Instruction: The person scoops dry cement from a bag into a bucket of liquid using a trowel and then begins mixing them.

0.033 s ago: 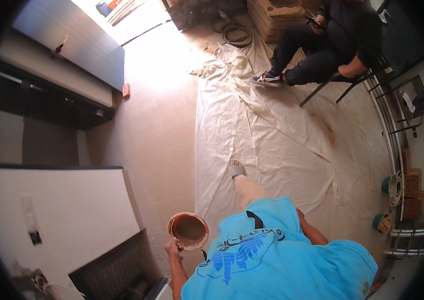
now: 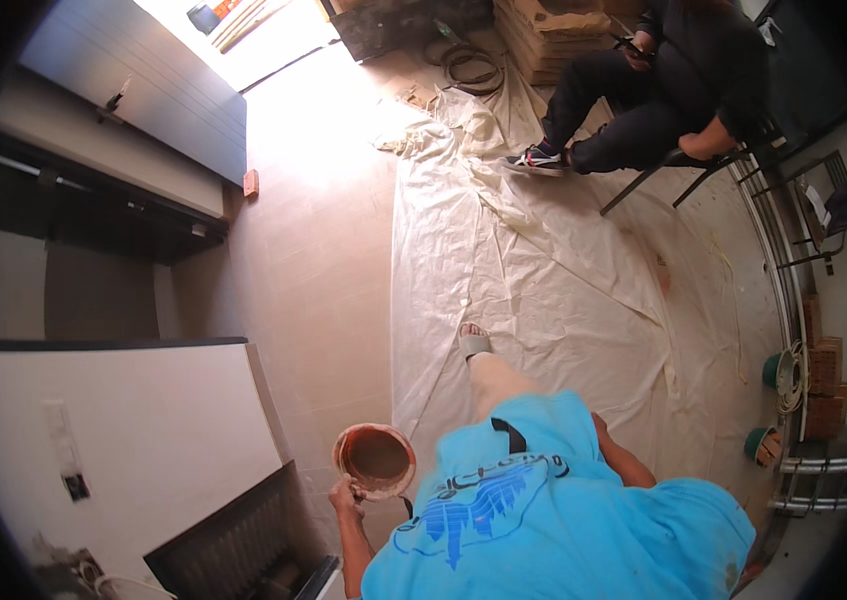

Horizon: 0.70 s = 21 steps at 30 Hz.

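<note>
My left hand is closed on the side of a reddish bucket, its rim smeared with pale residue. Something smooth and grey-brown lies inside the bucket, which hangs beside my body over the bare floor. On my other side, my right hand is mostly hidden behind my blue shirt; its fingers do not show. My sandalled foot is on a wrinkled, pale drop sheet.
A person in dark clothes sits on a chair at the far right, holding a dark object. At left stand a white counter and a grey door. Green buckets and stacked bricks line the right wall. A coiled hose lies far back.
The view has shifted very slightly. The bucket stays in my left hand, in nearly the same place.
</note>
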Tool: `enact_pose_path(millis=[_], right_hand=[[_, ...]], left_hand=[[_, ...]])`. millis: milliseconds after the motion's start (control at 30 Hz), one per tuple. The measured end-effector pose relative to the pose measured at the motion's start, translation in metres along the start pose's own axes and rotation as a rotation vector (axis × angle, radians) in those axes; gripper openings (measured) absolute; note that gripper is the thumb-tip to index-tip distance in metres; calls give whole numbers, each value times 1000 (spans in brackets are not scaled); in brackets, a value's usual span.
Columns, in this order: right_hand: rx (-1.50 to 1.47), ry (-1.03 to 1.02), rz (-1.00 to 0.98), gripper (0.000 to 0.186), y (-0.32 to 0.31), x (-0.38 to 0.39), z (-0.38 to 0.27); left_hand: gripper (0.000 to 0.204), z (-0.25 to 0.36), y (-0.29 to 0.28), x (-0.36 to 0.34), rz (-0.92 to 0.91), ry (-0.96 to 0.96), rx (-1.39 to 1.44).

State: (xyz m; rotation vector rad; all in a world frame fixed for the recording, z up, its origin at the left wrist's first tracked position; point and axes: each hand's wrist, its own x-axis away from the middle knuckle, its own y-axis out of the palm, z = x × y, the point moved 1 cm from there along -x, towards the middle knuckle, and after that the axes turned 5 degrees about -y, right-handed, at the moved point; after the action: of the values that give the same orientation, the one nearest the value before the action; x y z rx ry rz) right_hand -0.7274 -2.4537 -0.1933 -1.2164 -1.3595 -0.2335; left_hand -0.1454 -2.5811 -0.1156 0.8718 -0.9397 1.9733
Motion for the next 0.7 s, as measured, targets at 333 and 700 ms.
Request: enact_pose_path(millis=[333, 700], right_hand=[[76, -46, 157, 30, -172, -210, -229], [-125, 157, 188, 32, -263, -274, -394]], left_hand=[[20, 220, 120, -76, 30, 30, 14], [20, 448, 299, -201, -135, 44, -166]])
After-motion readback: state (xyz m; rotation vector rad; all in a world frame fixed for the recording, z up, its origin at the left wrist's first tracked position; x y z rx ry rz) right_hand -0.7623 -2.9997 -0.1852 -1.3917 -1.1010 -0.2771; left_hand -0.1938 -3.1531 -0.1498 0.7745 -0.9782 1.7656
